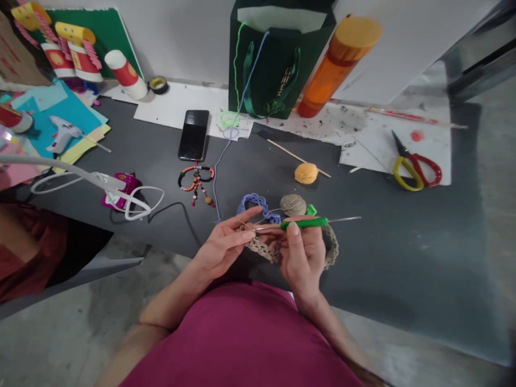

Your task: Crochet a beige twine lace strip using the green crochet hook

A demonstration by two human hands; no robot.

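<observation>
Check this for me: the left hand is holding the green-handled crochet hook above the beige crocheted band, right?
Not quite: the right hand holds the green-handled crochet hook, not the left hand, as the head view shows. The hook is above the beige crocheted band, as you said.

The crochet hook (304, 223) has a bright green handle and a silver shaft. The crocheted band (269, 253) is beige in an open, lacy pattern, the same shade as the ball of yarn (293, 205) behind it, and a lilac crocheted piece (258, 203) lies alongside. The table (399, 269) is dark grey. The scissors (415, 171) have one red and one yellow handle, the tall tube (338, 67) is orange with a yellow cap, and the paper bag (258, 70) is dark green.
</observation>
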